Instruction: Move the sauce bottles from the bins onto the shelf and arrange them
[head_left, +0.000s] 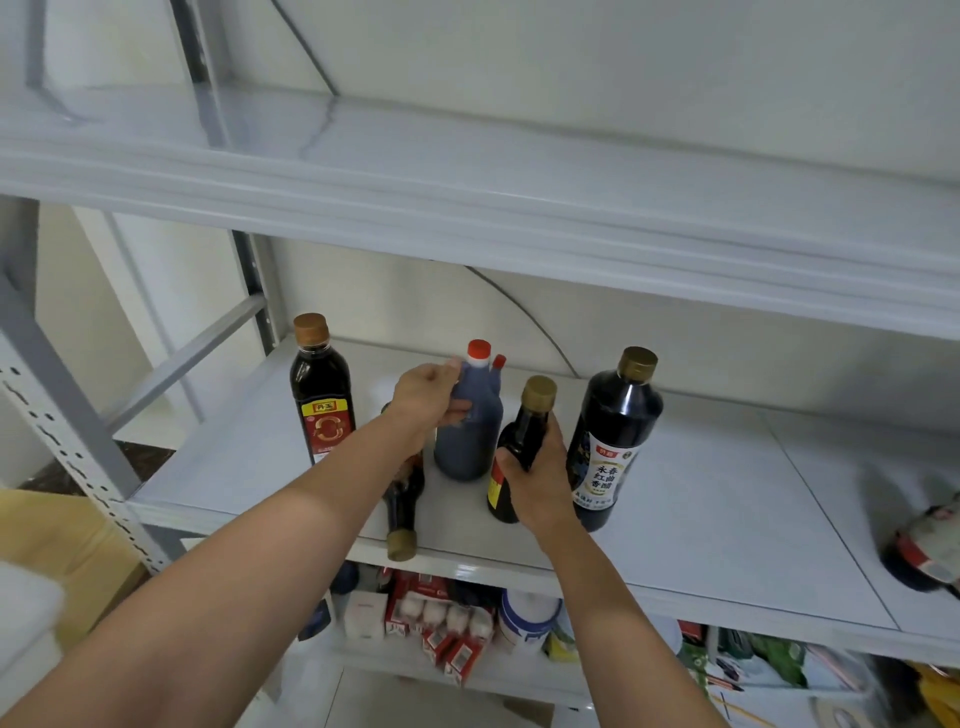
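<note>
**Head view: middle shelf (727, 493), sauce bottles**

1. Left hand (431, 395): fingers curled round the handle and neck of the red-capped jug (470, 431), which stands upright and holds dark sauce nearly to the shoulder.
2. Right hand (537, 473): wrapped round the body of the small gold-capped bottle (522, 441), which is upright, dark-filled, and just beside the jug.
3. Tall brown-capped bottle (322, 395): upright, outboard of the left hand, red label facing front.
4. Large vinegar bottle (615, 441): upright, just outboard of the right hand.
5. Fallen bottle (402, 506): lies on its side under the left forearm, cap at the shelf's front lip.
6. Blurred bottle (924, 540): on its side, well beyond the right hand.

**Hazards (judged)**
- A brush from the left forearm could roll the fallen bottle off the lip.
- Drawing the right elbow outward may tip the large vinegar bottle.
- The jug and the small bottle stand close enough to knock together.

**Containers below the hands**
- Lower tier (467, 680): red-and-white cartons and a white tub.
- Clear bin (779, 686): mixed packets, contents unclear.
</note>
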